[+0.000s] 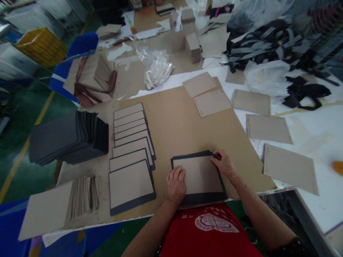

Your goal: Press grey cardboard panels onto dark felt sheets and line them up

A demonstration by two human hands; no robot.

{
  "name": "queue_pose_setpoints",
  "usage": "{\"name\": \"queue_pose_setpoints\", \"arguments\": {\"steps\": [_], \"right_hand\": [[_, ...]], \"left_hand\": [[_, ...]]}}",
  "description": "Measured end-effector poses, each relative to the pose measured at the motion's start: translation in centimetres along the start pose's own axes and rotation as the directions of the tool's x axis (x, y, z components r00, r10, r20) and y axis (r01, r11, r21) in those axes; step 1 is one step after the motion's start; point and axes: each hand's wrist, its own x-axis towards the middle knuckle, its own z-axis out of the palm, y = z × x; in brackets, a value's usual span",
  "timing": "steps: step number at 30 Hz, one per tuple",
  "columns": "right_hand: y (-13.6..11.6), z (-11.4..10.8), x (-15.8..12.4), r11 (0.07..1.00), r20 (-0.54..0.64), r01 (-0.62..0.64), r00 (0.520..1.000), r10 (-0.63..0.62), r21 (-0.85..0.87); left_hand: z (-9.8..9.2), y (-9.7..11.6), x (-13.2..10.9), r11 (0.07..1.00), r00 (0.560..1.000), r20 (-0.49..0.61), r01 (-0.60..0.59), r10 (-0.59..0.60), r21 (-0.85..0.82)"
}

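In front of me at the table's near edge lies a grey-brown cardboard panel (199,176) on a black sheet (206,197), whose dark border shows around it. Another black edge peeks out behind the far side. My left hand (177,184) rests on the panel's left side, fingers laid on its surface. At the far right corner, my right hand (224,162) pinches the black sheet's edge between thumb and fingers. To the left, several black-bordered panels (131,184) overlap in a row running away from me.
A tall stack of black sheets (59,135) stands at the left, with a stack of cardboard panels (48,207) nearer me. Loose panels (291,167) lie along the right. Farther back are a plastic bag (158,69), a bound cardboard bundle (93,75) and black strips (268,46).
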Motion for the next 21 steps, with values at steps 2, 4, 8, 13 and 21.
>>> {"name": "queue_pose_setpoints", "arguments": {"steps": [2, 4, 8, 13, 21], "right_hand": [[-0.9, -0.3, -0.3, 0.995, 0.025, -0.058, 0.998, 0.056, 0.082], [-1.8, -0.5, -1.0, 0.961, 0.091, -0.14, 0.989, 0.121, 0.24], [-2.7, -0.3, -3.3, 0.786, 0.286, -0.341, 0.933, 0.217, 0.516], [-2.4, -0.5, -4.8, 0.73, 0.361, -0.462, 0.88, 0.309, 0.503], [-6.9, -1.8, -3.7, 0.732, 0.309, -0.373, 0.923, 0.23, 0.57]], "left_hand": [[0.1, 0.0, -0.1, 1.0, 1.0, -0.015, -0.01, 0.01, -0.003], [0.4, -0.1, -0.2, 1.0, 0.998, -0.056, -0.011, 0.01, -0.015], [1.1, -0.2, -0.6, 0.997, 0.974, -0.216, 0.053, -0.064, -0.057], [0.2, 0.2, -0.7, 0.967, 0.936, -0.309, 0.097, -0.169, -0.236], [-5.6, 0.5, 1.3, 0.262, 0.758, 0.293, 0.517, -0.583, -0.815]]}}
